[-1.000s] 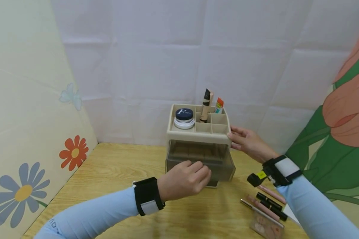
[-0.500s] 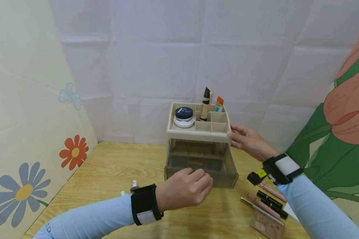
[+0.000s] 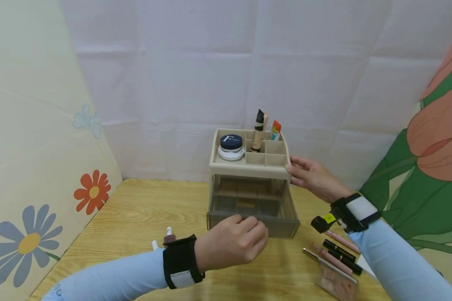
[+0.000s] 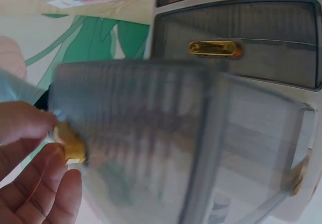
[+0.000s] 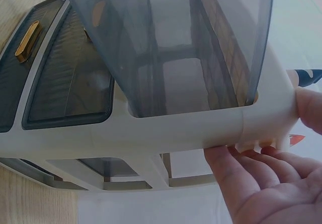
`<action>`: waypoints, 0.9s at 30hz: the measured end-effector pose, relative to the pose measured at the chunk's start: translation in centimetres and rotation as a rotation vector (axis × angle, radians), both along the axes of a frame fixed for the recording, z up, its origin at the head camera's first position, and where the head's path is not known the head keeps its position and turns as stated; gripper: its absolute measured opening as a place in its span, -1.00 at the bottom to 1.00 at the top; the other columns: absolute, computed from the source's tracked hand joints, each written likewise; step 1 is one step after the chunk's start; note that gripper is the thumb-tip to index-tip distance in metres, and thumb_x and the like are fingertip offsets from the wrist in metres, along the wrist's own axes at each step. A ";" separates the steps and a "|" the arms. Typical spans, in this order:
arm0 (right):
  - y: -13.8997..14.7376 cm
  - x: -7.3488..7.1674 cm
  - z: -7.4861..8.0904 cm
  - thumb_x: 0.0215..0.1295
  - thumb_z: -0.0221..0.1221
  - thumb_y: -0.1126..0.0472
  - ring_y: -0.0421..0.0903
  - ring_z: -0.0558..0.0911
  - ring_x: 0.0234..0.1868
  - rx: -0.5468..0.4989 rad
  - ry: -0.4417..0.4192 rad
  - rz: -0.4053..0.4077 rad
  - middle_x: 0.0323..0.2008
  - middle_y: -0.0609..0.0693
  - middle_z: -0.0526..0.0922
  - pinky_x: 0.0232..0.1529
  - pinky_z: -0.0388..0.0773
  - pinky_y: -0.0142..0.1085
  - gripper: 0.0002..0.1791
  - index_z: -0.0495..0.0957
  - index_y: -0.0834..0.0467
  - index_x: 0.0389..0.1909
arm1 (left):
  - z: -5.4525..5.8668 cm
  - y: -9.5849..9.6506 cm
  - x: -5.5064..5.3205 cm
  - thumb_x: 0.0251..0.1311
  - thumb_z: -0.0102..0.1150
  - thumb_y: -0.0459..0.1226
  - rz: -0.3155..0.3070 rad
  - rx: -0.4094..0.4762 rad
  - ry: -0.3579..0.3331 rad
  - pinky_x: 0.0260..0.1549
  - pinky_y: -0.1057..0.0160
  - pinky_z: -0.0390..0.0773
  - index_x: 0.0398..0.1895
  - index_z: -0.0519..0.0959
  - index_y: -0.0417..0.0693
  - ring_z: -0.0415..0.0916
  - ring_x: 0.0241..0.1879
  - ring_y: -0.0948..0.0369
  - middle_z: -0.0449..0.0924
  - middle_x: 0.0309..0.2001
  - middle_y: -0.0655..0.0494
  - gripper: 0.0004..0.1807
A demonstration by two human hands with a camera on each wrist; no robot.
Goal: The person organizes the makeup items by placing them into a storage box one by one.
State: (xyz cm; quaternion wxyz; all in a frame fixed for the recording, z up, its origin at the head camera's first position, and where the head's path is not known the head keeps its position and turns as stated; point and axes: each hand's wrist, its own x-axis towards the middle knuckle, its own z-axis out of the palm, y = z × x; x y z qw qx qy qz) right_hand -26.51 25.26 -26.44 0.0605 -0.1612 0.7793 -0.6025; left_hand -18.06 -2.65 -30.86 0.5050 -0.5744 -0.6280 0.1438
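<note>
Okay, drawer (image 3: 282,228): the top one of the stack, smoky see-through plastic, slid well out over the tabletop (image 3: 154,205), toward its near edge
handle (image 4: 73,146): gold, on the drawer's front
left hand (image 3: 231,242): thumb and finger pinching that handle, per the left wrist view
organizer (image 3: 250,170): cream, upright near the back edge, two more drawers closed below
right hand (image 3: 312,179): gripping the organizer's top right side, thumb at the front corner
top tray: blue-lidded jar (image 3: 231,143) stacked on a white round case (image 3: 231,155) at left; beige tube (image 3: 257,140) and orange-tipped tube (image 3: 275,130) standing in compartments behind
bottles (image 3: 169,239): two, toward the left edge, half hidden behind the sleeve (image 3: 113,274)
makeup pile: black tubes (image 3: 339,252), pink sticks and a palette (image 3: 336,282), toward the near right corner
</note>
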 end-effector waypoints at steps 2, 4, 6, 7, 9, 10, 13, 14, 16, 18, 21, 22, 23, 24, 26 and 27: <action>-0.1 -0.1 -0.1 0.51 -0.04 0.06 -0.24 0.45 0.14 -0.001 -0.005 0.001 0.45 0.34 0.01 0.10 0.44 -0.32 -0.22 -0.18 0.35 0.50 | 0.4 -0.3 0.5 0.37 -0.01 -0.31 -0.002 0.014 -0.027 -0.58 0.48 0.40 -0.24 0.71 0.03 0.46 -0.43 0.34 0.60 -0.30 0.19 -0.75; -0.2 -0.1 -0.1 0.51 -0.03 0.06 -0.27 0.46 0.12 -0.004 -0.007 0.002 0.45 0.34 0.01 0.09 0.44 -0.33 -0.22 -0.17 0.34 0.50 | 1.0 -0.7 1.0 0.35 0.05 -0.29 -0.004 0.035 -0.057 -0.57 0.48 0.42 -0.22 0.71 0.03 0.47 -0.42 0.35 0.60 -0.30 0.20 -0.79; -0.3 -0.2 -0.1 0.51 -0.03 0.07 -0.31 0.47 0.09 -0.010 -0.004 0.006 0.45 0.34 0.00 0.09 0.45 -0.34 -0.23 -0.17 0.34 0.50 | 1.8 -1.2 1.4 0.34 0.09 -0.27 0.002 0.056 -0.091 -0.56 0.48 0.44 -0.21 0.71 0.03 0.48 -0.42 0.34 0.60 -0.30 0.20 -0.82; -0.3 -0.2 -0.1 0.51 -0.03 0.07 -0.33 0.47 0.08 -0.012 -0.001 0.009 0.45 0.34 0.00 0.08 0.45 -0.35 -0.23 -0.17 0.34 0.50 | 2.1 -1.6 1.6 0.34 0.11 -0.27 0.008 0.061 -0.103 -0.55 0.47 0.44 -0.20 0.71 0.02 0.49 -0.42 0.34 0.60 -0.29 0.19 -0.82; -0.3 -0.3 -0.2 0.51 -0.03 0.09 -0.37 0.48 0.05 -0.024 0.005 0.017 0.45 0.35 -0.01 0.07 0.45 -0.37 -0.23 -0.17 0.35 0.50 | 2.9 -2.3 1.8 0.33 0.12 -0.27 0.022 0.067 -0.125 -0.54 0.46 0.45 -0.18 0.71 0.00 0.50 -0.40 0.32 0.60 -0.29 0.18 -0.83; -0.3 -0.3 -0.2 0.51 -0.03 0.09 -0.38 0.48 0.04 -0.030 0.007 0.022 0.45 0.35 -0.01 0.07 0.45 -0.37 -0.23 -0.17 0.36 0.49 | 3.2 -2.8 1.9 0.34 0.11 -0.28 0.028 0.069 -0.143 -0.52 0.45 0.46 -0.18 0.71 -0.01 0.50 -0.40 0.31 0.61 -0.29 0.16 -0.83; -0.1 -0.3 -0.2 0.52 -0.04 0.11 -0.40 0.50 0.02 -0.045 0.012 0.033 0.45 0.38 -0.04 0.04 0.46 -0.40 -0.24 -0.19 0.38 0.49 | 4.0 -4.3 1.5 0.38 0.00 -0.35 0.047 0.088 -0.165 -0.50 0.42 0.48 -0.21 0.68 -0.08 0.48 -0.41 0.26 0.58 -0.32 0.13 -0.78; -0.1 -0.4 -0.2 0.52 -0.05 0.12 -0.41 0.50 0.02 -0.053 0.011 0.035 0.44 0.39 -0.05 0.04 0.46 -0.40 -0.24 -0.19 0.38 0.49 | 4.2 -4.8 1.3 0.38 -0.05 -0.37 0.051 0.102 -0.179 -0.50 0.41 0.48 -0.24 0.67 -0.10 0.47 -0.42 0.25 0.56 -0.34 0.11 -0.76; 0.1 -0.3 -0.2 0.52 -0.05 0.12 -0.42 0.51 0.01 -0.059 0.009 0.035 0.44 0.40 -0.06 0.03 0.47 -0.41 -0.24 -0.20 0.39 0.49 | 4.4 -5.8 0.7 0.33 -0.05 -0.41 0.059 0.141 -0.224 -0.53 0.39 0.48 -0.29 0.64 -0.15 0.47 -0.45 0.24 0.54 -0.37 0.08 -0.78; 0.2 -0.3 -0.2 0.52 -0.05 0.12 -0.42 0.51 0.00 -0.061 0.007 0.031 0.44 0.40 -0.06 0.02 0.47 -0.42 -0.24 -0.21 0.39 0.48 | 4.6 -6.8 0.0 0.23 0.10 -0.40 0.085 0.186 -0.291 -0.57 0.38 0.48 -0.31 0.62 -0.16 0.47 -0.48 0.22 0.54 -0.38 0.05 -0.90; 0.4 -0.4 -0.2 0.52 -0.06 0.12 -0.43 0.51 0.00 -0.054 0.003 0.029 0.44 0.40 -0.07 0.02 0.47 -0.42 -0.24 -0.22 0.38 0.49 | 4.4 -8.5 -1.1 0.04 0.37 -0.31 0.144 0.233 -0.417 -0.60 0.37 0.50 -0.26 0.65 -0.18 0.47 -0.50 0.22 0.56 -0.36 0.03 -0.81; 0.4 -0.4 -0.1 0.52 -0.06 0.12 -0.42 0.51 0.00 -0.050 0.001 0.028 0.44 0.40 -0.07 0.03 0.47 -0.41 -0.24 -0.22 0.38 0.49 | 4.2 -9.0 -1.4 -0.02 0.44 -0.29 0.166 0.243 -0.461 -0.59 0.37 0.51 -0.25 0.66 -0.18 0.47 -0.51 0.22 0.56 -0.36 0.03 -0.74; 0.4 -0.4 -0.1 0.52 -0.07 0.12 -0.42 0.51 0.00 -0.045 0.000 0.030 0.44 0.40 -0.07 0.03 0.47 -0.41 -0.24 -0.22 0.37 0.49 | 4.0 -9.6 -1.7 -0.06 0.49 -0.26 0.196 0.247 -0.502 -0.57 0.36 0.53 -0.22 0.67 -0.18 0.48 -0.50 0.22 0.57 -0.35 0.03 -0.68; 0.4 -0.5 -0.2 0.53 -0.07 0.12 -0.42 0.51 0.01 -0.043 -0.001 0.033 0.44 0.40 -0.07 0.03 0.47 -0.40 -0.24 -0.22 0.37 0.49 | 3.6 -10.2 -2.1 -0.07 0.51 -0.24 0.223 0.247 -0.537 -0.55 0.34 0.54 -0.22 0.67 -0.18 0.48 -0.49 0.22 0.56 -0.35 0.04 -0.67; 0.3 -0.6 -0.2 0.52 -0.07 0.11 -0.41 0.51 0.01 -0.038 -0.002 0.035 0.44 0.40 -0.06 0.03 0.47 -0.40 -0.25 -0.21 0.36 0.49 | 2.7 -11.4 -2.8 -0.09 0.53 -0.20 0.279 0.242 -0.615 -0.51 0.31 0.56 -0.22 0.67 -0.19 0.51 -0.46 0.22 0.57 -0.35 0.05 -0.64; 0.2 -0.6 -0.3 0.53 -0.07 0.12 -0.41 0.51 0.01 -0.039 -0.003 0.039 0.44 0.40 -0.06 0.04 0.47 -0.40 -0.25 -0.21 0.36 0.49 | 2.2 -12.0 -3.0 -0.09 0.53 -0.20 0.305 0.239 -0.662 -0.49 0.31 0.56 -0.22 0.67 -0.18 0.52 -0.45 0.22 0.57 -0.35 0.06 -0.63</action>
